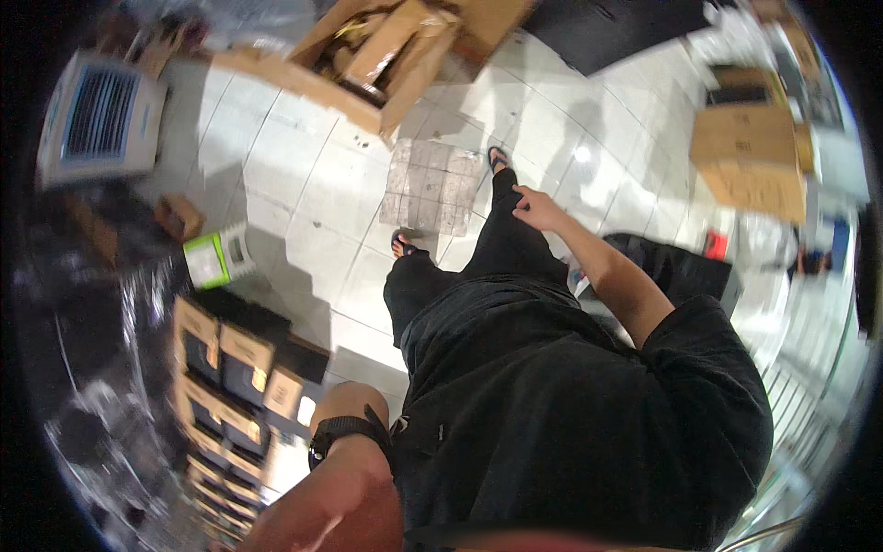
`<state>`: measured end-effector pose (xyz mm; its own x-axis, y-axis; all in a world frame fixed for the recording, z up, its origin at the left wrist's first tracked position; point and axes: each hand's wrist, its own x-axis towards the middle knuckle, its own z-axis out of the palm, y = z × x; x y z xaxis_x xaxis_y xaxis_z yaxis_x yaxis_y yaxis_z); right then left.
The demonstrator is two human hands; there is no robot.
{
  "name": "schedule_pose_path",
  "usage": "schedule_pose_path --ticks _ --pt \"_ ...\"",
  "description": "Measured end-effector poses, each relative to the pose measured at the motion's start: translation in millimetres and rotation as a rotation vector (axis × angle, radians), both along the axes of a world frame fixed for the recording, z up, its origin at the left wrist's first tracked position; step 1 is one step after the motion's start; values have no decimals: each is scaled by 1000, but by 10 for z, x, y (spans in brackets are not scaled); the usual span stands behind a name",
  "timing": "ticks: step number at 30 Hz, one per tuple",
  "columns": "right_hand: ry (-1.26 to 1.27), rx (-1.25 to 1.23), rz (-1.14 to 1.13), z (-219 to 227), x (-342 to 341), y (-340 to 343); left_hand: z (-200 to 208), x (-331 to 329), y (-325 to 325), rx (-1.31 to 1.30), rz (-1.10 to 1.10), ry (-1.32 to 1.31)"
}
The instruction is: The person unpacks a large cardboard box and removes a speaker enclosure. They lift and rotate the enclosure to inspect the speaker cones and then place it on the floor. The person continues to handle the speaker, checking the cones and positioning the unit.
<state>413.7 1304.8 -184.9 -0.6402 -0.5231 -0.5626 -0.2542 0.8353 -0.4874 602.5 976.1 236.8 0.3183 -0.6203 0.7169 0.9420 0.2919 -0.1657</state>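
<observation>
My right hand [540, 209] hangs beside my right thigh, over the black trousers [506, 244]. Its index finger points out and the others are loosely bent; nothing shows in it. My left hand [349, 401] is bent at my left side, with a black watch [345, 426] on that wrist. Only the back of it shows and its fingers are hidden, so what it holds cannot be seen. Nearest to it are several stacked brown-and-black boxes [244, 354]. My feet in dark sandals [498, 156] stand on the tiled floor, either side of a worn, dirty tile patch [430, 187].
Ahead stands an open cardboard box [368, 69] with packing inside. A white boxy unit with a dark grille [103, 115] is at far left, near a green-and-white box [207, 260]. Closed cartons [747, 161] stand at right. A black sheet [612, 28] lies far ahead.
</observation>
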Motion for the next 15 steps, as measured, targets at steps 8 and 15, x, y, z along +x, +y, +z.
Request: schedule_pose_path --ticks 8,15 --pt "-234 189 459 -1134 -1880 -999 -970 -874 168 123 398 -226" --pt "-473 -312 899 -4005 -2992 -1379 -4602 -602 1745 1536 -282 -2253"
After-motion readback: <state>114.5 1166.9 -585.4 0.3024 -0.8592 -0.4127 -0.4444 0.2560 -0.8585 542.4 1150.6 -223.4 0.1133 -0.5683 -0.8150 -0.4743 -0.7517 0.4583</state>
